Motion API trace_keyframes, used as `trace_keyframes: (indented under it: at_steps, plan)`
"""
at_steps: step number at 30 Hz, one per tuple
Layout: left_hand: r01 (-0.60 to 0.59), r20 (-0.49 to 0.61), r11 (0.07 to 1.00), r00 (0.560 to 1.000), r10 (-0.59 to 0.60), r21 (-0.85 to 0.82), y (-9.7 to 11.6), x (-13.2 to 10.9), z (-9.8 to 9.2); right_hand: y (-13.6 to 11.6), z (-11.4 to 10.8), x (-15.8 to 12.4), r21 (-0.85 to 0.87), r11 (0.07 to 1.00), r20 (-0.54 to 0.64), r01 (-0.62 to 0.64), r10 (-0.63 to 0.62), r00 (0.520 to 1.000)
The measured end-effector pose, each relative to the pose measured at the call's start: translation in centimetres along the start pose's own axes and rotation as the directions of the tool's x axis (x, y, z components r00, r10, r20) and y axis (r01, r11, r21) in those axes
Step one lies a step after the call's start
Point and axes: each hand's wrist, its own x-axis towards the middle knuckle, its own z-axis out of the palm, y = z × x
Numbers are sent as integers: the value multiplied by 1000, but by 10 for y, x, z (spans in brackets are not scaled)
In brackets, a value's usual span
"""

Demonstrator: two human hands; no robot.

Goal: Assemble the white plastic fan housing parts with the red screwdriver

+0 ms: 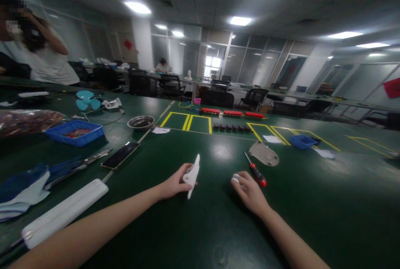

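My left hand [175,183] is closed around a flat white plastic part [194,174], held on edge above the green table [215,227]. A round hole shows near the part's left side. Over to the right, my right hand [250,194] pinches a small round white piece [235,178] between thumb and fingers. Just beyond that hand lies a screwdriver [256,173] with a red and black handle. Behind the screwdriver rests a flat beige perforated plate [264,153] with a rounded end.
To the left are a phone [121,155], a white power strip [67,210], a blue tray [76,132] of small red pieces, and a metal bowl [141,122]. Farther back sit red strips [231,113], a black row of parts [231,127] and another blue tray [302,141]. A person [50,56] stands at far left.
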Motion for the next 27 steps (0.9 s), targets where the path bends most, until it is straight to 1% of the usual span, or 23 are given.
trace_keyframes:
  at_steps: [4,9,19,22,27]
  plan:
    - [12,4,1000,1000,-12,21,4,-1,0,-2,-1,0,11,1000,5,3,-3,1000]
    - [27,13,999,1000,-28,30,6,-2,-1,1,1,0,6,1000,-6,11,-11,1000]
    - [37,18,999,999,-37,8,8,-3,-1,3,1,-1,-19,999,19,36,-36,999]
    - [29,21,1000,999,-30,7,7,-3,-1,4,2,-1,-42,998,8,47,-47,999]
    - [20,24,999,1000,-19,-41,6,-2,0,6,4,-1,-50,997,-8,61,-61,998]
